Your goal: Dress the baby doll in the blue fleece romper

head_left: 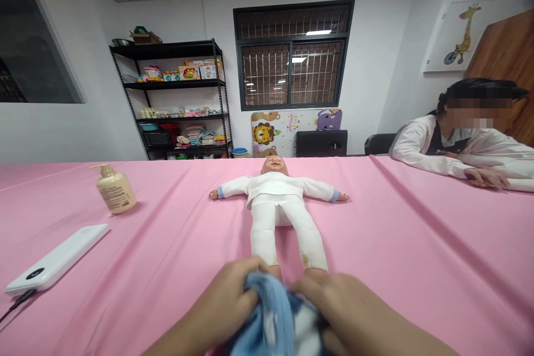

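A baby doll (277,188) lies on its back on the pink cloth, arms stretched out sideways. It wears a white top with blue cuffs, and its white legs (263,233) point toward me. At its feet, a bunched blue and white garment (271,317) is gathered between my hands. My left hand (233,295) grips the garment's left edge, thumb and fingers closed on it. On the other side my right hand (329,300) is closed on the garment too, slightly blurred. The doll's feet are mostly hidden behind the garment and my hands.
A pump bottle (115,189) and a white power bank (58,258) with a black cable stand and lie at the left on the pink tablecloth (400,250). A person (442,139) leans on the table at the right. Behind are a black shelf (175,84) and a chair (321,143).
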Motion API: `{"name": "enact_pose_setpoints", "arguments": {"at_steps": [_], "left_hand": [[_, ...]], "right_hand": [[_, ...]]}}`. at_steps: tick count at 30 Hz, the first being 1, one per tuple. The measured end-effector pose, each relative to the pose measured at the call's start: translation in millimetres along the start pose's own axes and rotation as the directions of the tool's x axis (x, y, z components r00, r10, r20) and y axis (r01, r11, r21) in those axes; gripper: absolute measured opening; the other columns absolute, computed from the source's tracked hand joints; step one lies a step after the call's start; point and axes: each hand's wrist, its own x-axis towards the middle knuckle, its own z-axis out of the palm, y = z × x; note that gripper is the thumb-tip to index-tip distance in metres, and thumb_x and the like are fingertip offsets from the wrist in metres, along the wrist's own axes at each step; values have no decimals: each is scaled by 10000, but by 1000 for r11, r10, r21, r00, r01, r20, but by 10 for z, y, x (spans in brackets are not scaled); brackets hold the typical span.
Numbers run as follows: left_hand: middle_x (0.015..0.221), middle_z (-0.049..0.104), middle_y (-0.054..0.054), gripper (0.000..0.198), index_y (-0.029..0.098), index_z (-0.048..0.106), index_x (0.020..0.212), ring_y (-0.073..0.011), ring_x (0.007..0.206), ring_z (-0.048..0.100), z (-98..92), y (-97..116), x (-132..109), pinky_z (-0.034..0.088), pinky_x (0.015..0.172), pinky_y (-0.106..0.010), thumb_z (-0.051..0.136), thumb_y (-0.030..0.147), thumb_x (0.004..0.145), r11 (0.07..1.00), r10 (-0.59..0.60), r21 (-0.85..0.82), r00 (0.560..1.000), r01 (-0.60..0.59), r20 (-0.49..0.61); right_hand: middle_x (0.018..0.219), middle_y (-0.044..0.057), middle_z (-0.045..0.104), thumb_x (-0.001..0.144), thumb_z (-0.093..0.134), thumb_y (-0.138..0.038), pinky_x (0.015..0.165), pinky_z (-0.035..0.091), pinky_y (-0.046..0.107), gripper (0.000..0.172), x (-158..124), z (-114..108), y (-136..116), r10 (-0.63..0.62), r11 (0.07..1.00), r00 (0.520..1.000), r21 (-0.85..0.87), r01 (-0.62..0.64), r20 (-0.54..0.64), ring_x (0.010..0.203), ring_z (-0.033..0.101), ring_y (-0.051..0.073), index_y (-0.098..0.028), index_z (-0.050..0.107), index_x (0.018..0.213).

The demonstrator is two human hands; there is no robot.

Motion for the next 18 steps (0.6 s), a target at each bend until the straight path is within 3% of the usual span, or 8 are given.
{"name": "enact_pose_setpoints", "arguments": {"at_steps": [2,5,11,15,18], "left_hand": [[826,672,-11,217,181,614,806,-184,819,616,-47,-57,360,445,753,-260,446,80,711,965,106,248,991,-83,-80],[787,652,-26,138,196,550,791,-207,764,605,-128,-197,850,412,684,-284,426,139,772,872,157,485,976,-64,-152],[875,685,-56,123,207,543,863,-237,844,637,-300,-458,1419,421,723,-298,442,276,850,855,206,511,963,-90,-176],[970,688,-68,162,189,558,920,-233,910,629,-397,-580,1502,446,788,-300,449,290,854,910,264,388,924,-145,-275],[1008,698,-83,234,167,600,901,-257,964,628,-473,-580,1446,452,825,-321,437,331,863,944,165,322,946,-70,-280]], "right_hand": [[840,74,686,727,494,38,551,409,246,300,273,31,99,166,909,983,-375,-181,-74,695,653,198,-144,681,877],[888,97,680,767,429,79,548,345,287,350,664,65,258,185,727,973,-647,-231,-139,751,665,229,-130,683,885],[926,99,666,896,396,2,598,368,313,323,1085,43,660,83,691,962,-681,-244,-260,829,647,245,-121,685,968],[923,99,652,898,405,-24,754,393,336,281,1164,63,869,-17,724,949,-659,-205,-314,920,580,262,-121,667,929],[891,106,652,809,396,29,825,379,349,312,1133,132,922,-26,787,959,-597,-155,-283,924,552,254,-105,648,937]]}}
